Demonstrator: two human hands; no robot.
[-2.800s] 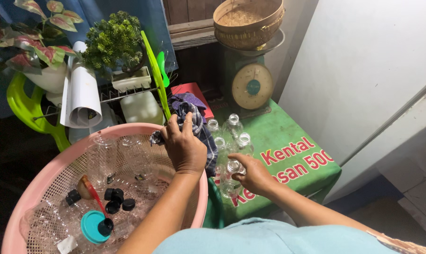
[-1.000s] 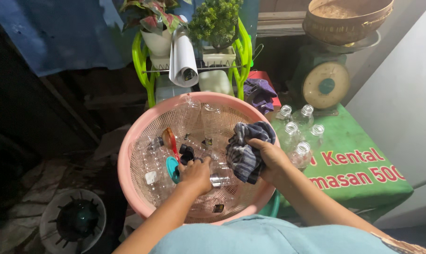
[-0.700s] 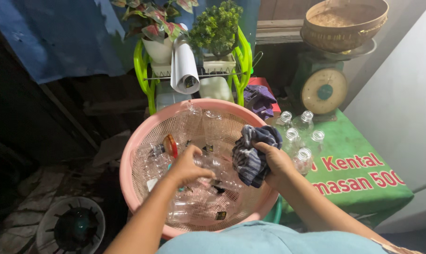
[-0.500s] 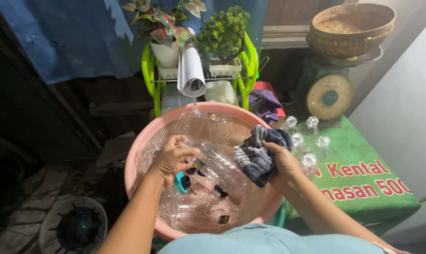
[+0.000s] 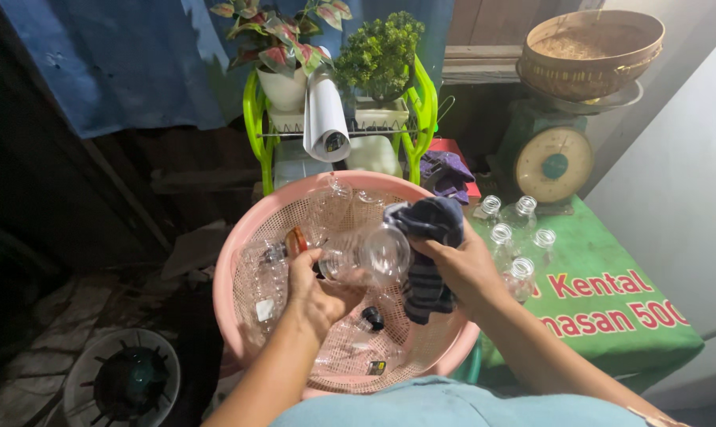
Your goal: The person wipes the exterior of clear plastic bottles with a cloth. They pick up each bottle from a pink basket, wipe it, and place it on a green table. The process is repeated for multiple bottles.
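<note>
Lifted clear of the heap since half a second ago, a clear plastic bottle (image 5: 366, 257) now lies on its side above the pink basket (image 5: 239, 261), its open mouth turned toward the cloth, where before the left hand was reaching down among the bottles.

At far left, on the floor, sits a round grey fan housing (image 5: 120, 379). Next comes the basket, with more clear bottles and small dark caps lying in its mesh bottom. The left hand (image 5: 314, 289) has its grip closed around the bottle's near end, fingers wrapped under it. Just right of the bottle, and touching its mouth, is a dark striped cloth (image 5: 425, 253), bunched in the closed grip of the right hand (image 5: 464, 269) over the basket's right rim.

Beyond the basket, a green rack (image 5: 417, 103) carries potted plants and a white paper roll (image 5: 324, 119). To the right, a green-covered worktop (image 5: 611, 316) bears a cluster of upright clear bottles (image 5: 516, 237), with a green dial scale (image 5: 551, 158) and woven basket (image 5: 591, 51) at its far end.
</note>
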